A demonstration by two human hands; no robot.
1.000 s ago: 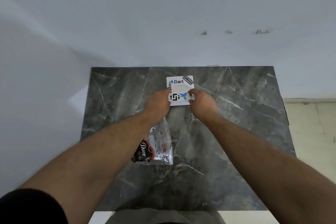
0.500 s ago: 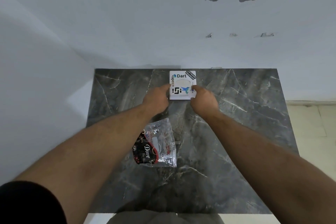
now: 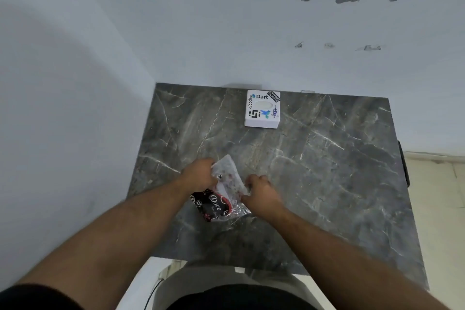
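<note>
Gripping the clear pouch (image 3: 227,180) from both sides: with the left hand (image 3: 198,175) curled round its far left corner, with the right hand (image 3: 261,192) pinching the right edge, fingers bent. Held between the two, on the near side of the white sticker box (image 3: 263,109) and well apart from it, a little to the left. Lying lengthwise roughly toward that box, dark "Dove" end farthest from it. Equally close to both hands, so probably ready for pulling open. Underneath, the marble table (image 3: 327,171), box at its far edge.
</note>
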